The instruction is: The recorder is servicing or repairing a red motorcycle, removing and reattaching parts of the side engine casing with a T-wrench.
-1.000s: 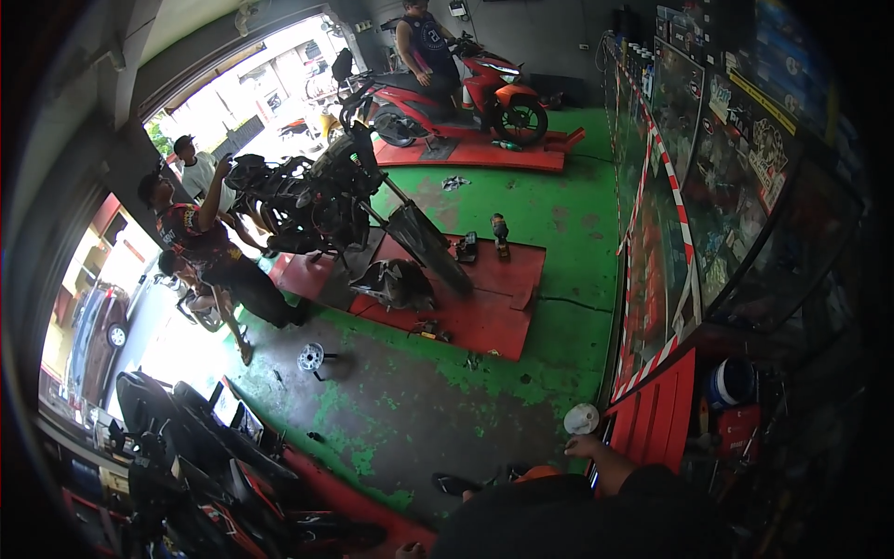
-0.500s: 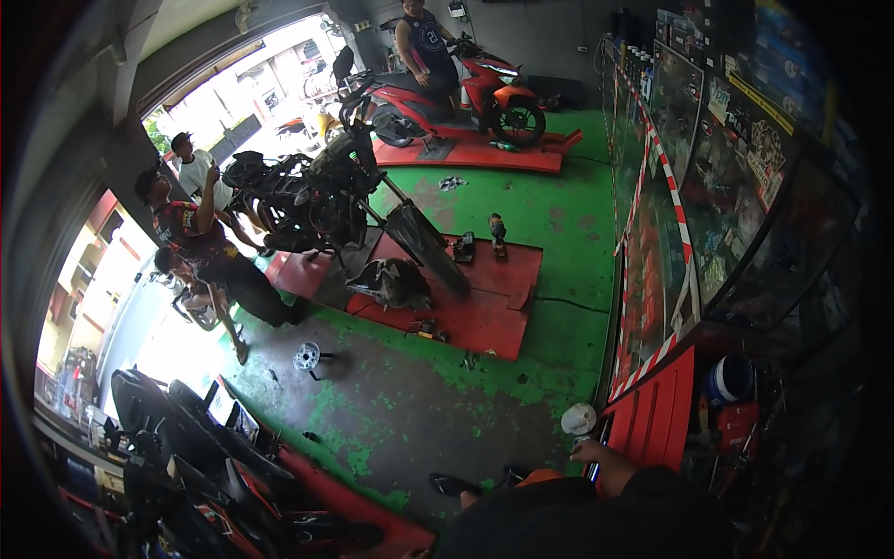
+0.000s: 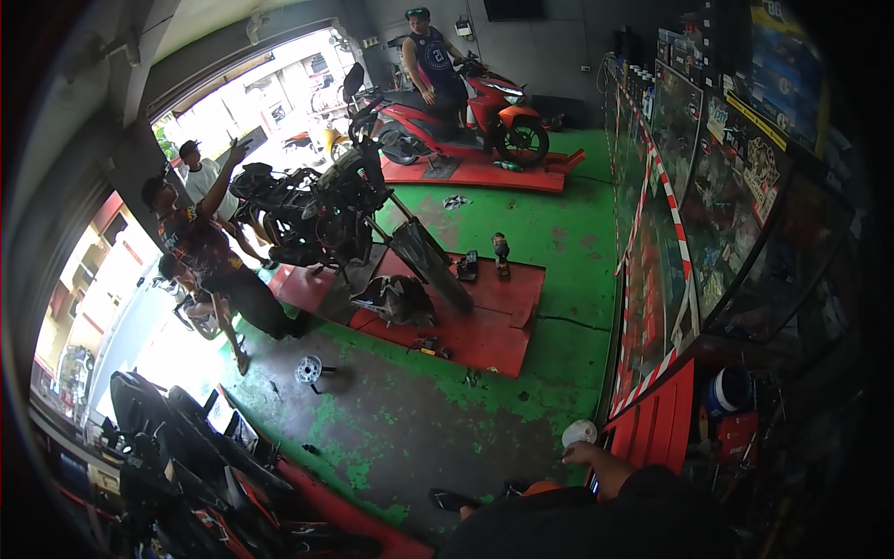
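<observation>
My right hand reaches out from a dark sleeve at the lower right, its fingers looking curled together. Whatever they hold, if anything, is too small and dim to make out. Just beyond the fingers is a white round object; I cannot tell whether they touch. A thin bluish-white edge shows beneath my forearm, beside the red slatted bench. My left hand does not show. Dark footwear appears on the floor by my dark clothing.
A partly stripped motorcycle stands on a red platform with a cordless drill. Several people gather at its left. A person stands by a red scooter. A wheel hub lies on the floor. Glass cases line the right.
The view has tilted slightly, so the scene sits lower. My right hand appears nearer the white round object. A person by the motorcycle has raised an arm, and the person by the scooter has shifted.
</observation>
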{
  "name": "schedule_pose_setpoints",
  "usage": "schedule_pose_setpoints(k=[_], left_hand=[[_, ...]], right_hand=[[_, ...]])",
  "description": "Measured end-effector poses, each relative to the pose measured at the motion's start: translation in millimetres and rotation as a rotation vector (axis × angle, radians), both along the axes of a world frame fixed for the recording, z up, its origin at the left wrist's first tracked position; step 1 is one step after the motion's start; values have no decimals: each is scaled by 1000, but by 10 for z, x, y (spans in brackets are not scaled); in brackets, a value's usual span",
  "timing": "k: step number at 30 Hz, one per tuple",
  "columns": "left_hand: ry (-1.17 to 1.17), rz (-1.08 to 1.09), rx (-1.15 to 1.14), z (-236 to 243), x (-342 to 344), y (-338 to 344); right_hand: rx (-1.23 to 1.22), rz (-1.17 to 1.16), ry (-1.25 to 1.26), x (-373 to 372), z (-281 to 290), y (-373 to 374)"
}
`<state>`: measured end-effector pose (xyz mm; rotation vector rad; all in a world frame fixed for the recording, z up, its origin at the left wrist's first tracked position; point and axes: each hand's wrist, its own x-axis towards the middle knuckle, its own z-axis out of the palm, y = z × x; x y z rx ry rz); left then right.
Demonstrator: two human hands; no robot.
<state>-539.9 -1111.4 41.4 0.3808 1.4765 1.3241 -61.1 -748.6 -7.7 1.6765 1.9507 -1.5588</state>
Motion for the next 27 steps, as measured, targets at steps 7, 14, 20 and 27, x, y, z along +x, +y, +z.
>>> schedule_pose_setpoints(k=[7,14,20,27], left_hand=[[83,-45,-75,5,-33,9],[157,-111,-157,29,-39,-10],[226,-168,-224,48,-82,-22],[302,-226,-300,53,-85,-55]], right_hand=[[-43,-2,-41,-48,71,-8],[-30,-2,-37,-56,52,-112],[-35,-8,-42,0,68,-201],[16,15,-109,14,114,-260]])
